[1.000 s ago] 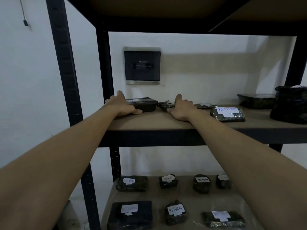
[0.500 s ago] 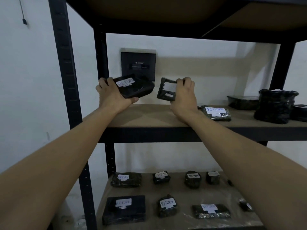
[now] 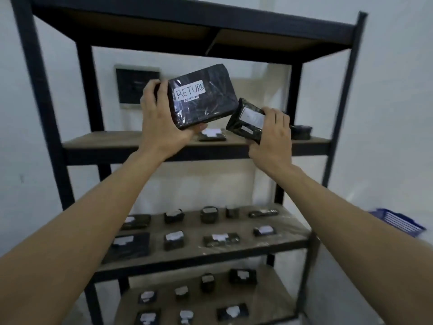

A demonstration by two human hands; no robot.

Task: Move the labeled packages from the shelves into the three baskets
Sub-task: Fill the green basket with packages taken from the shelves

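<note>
Two glossy black plastic-wrapped packages, large flat package (image 3: 203, 95) and small package (image 3: 246, 119), in hand.

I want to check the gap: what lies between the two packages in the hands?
Nothing in the head view: the large package and small package nearly touch, with only wall behind.

A dark square panel (image 3: 137, 86) in a pale metallic frame hangs on the white wall (image 3: 396, 95), just left of the left fingers and partly hidden behind them. The lettering on it is too blurred to read. The wall runs behind and to both sides, plain and pale. Far left of the fingers, low on the wall, sits a small dark mark (image 3: 21, 178).
</note>
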